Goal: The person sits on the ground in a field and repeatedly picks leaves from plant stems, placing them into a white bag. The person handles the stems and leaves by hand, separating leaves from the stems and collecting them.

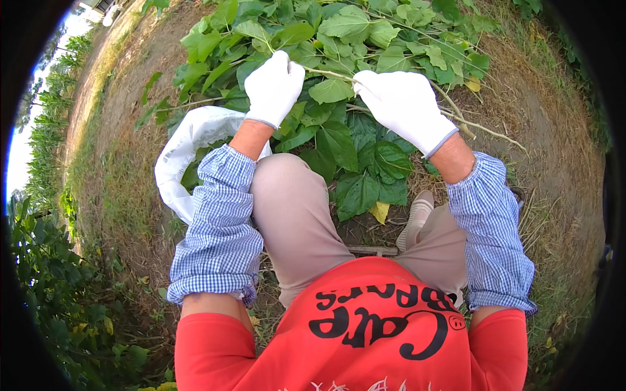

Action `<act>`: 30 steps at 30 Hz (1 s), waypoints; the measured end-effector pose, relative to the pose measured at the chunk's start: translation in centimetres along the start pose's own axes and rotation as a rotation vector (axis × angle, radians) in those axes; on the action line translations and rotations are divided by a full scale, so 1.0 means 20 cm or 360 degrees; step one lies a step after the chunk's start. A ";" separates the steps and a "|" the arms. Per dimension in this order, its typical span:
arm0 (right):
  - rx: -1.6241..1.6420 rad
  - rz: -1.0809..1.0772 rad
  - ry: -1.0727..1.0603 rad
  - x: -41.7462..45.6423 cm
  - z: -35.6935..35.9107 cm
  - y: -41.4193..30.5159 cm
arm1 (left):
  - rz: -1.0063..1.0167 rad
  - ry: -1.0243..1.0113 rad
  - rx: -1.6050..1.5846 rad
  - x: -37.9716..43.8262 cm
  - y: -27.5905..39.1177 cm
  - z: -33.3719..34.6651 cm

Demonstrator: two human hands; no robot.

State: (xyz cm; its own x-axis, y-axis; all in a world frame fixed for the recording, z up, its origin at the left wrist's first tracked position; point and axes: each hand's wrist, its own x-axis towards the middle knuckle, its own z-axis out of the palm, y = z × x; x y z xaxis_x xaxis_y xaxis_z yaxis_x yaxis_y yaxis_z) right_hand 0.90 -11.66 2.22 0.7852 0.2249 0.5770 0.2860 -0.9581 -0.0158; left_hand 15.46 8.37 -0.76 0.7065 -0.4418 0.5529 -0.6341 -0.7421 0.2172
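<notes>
A thin, pale green stem (328, 74) runs between my two hands, both in white gloves. My left hand (275, 90) is closed around its left part, with a leaf (253, 30) standing out just beyond the fist. On the stem's other side, my right hand (403, 105) pinches it between thumb and fingers. Under and beyond both hands lies a heap of cut branches with broad, toothed, mulberry-like leaves (354, 188). Beside my left forearm, a white plastic bag (168, 166) gapes with green leaves inside; my sleeve covers part of it.
Bare cut branch ends (494, 132) stick out to the right of the heap. Dry, grass-strewn soil (547, 117) surrounds it. Between my legs shows the edge of a low wooden seat (374, 250). Dark leafy plants (58, 288) grow at the lower left.
</notes>
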 end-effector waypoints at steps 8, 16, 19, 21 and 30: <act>-0.0192 -0.0036 0.0061 -0.01 -0.01 0.09 | 0.0480 -0.0134 0.0109 0.02 -0.03 -0.06; -0.0144 -0.0022 0.0020 0.00 -0.02 0.09 | 0.0656 -0.0231 0.0166 0.06 -0.02 -0.10; -0.0115 -0.0018 0.0002 0.01 -0.03 0.07 | 0.0436 -0.0260 0.0186 0.06 0.00 -0.10; -0.0072 0.0005 0.0041 0.02 -0.03 0.05 | 0.0289 -0.0184 0.0011 0.05 0.02 -0.09; -0.0126 0.0078 0.0104 0.02 -0.01 0.08 | -0.0540 0.0133 -0.0412 -0.01 -0.06 -0.08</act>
State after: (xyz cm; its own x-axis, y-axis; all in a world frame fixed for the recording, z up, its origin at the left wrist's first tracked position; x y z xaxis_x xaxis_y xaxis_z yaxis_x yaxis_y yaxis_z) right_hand 1.52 -13.12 2.67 0.7590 0.1680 0.6291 0.2018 -0.9793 0.0180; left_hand 15.59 10.11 0.23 0.8672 -0.1443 0.4766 -0.4359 -0.6827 0.5864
